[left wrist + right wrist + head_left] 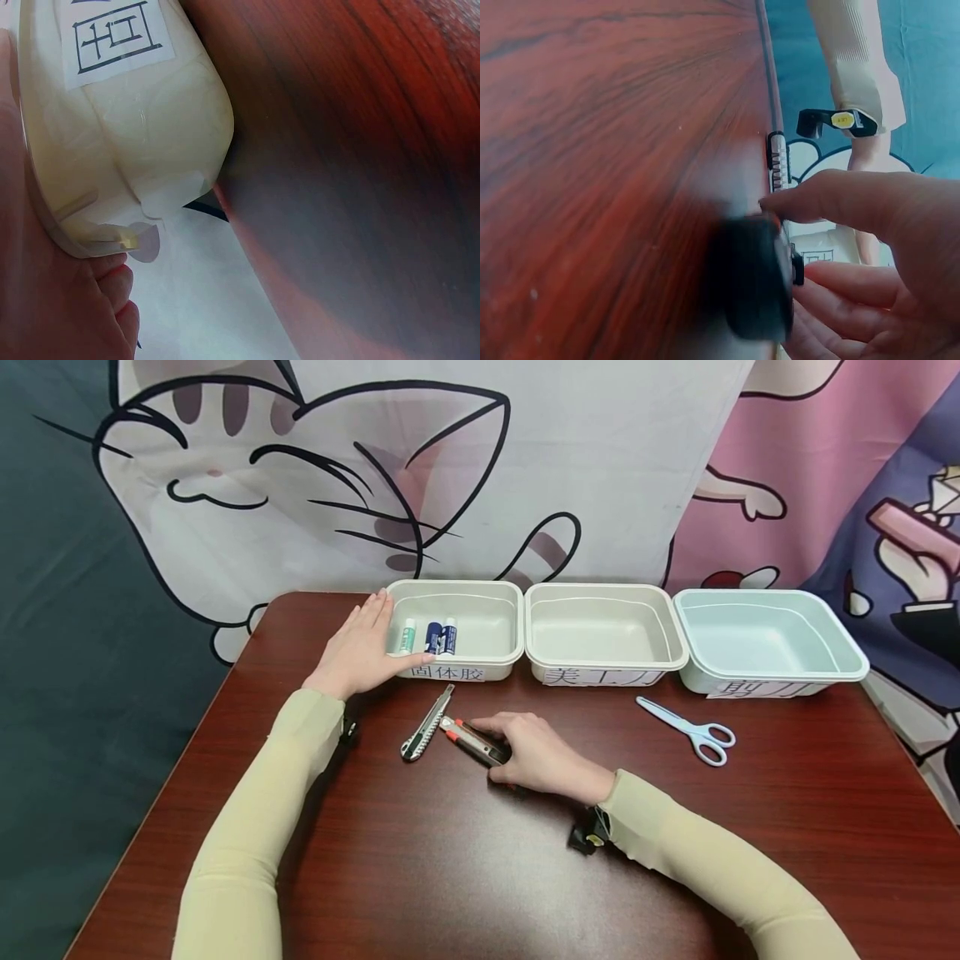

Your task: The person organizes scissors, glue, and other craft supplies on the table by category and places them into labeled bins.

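My left hand (362,643) rests on the left corner of a whitish bin (495,657), fingers straight along its side rim and thumb over the front. Inside that bin lie a green-and-white glue stick (407,637) and two blue ones (441,638). With thumb and fingers on either side, my right hand (542,752) grips a red-and-black utility knife (474,742) at table level. Its dark rear end (754,277) looms close in the right wrist view. A silver utility knife (427,724) lies just left of it, near the left bin's front.
A second whitish bin (606,665) and a pale blue bin (772,672) continue the row to the right, each with a paper label. Light blue scissors (690,729) lie before them on the brown table (450,877). A printed cloth (622,460) hangs behind.
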Action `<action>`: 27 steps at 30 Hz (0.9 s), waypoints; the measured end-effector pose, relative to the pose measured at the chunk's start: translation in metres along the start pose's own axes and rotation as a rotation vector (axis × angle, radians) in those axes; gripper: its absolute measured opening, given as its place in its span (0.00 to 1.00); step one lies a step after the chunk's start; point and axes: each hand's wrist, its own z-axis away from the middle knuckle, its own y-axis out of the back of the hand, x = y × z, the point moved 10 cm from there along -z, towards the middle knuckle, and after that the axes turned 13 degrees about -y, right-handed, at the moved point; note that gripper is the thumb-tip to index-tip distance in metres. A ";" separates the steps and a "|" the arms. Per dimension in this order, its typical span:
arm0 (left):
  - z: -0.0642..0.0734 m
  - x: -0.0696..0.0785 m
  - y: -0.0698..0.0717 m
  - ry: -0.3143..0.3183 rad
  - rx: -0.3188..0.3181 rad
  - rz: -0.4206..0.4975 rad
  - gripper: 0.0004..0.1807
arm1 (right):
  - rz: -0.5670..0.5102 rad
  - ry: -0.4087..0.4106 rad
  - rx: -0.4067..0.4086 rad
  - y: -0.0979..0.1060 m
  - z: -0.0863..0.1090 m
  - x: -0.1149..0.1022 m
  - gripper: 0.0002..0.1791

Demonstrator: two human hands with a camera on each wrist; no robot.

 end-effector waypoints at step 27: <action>0.000 0.001 0.000 -0.001 -0.003 0.006 0.71 | 0.094 -0.048 0.007 0.040 0.033 0.052 0.25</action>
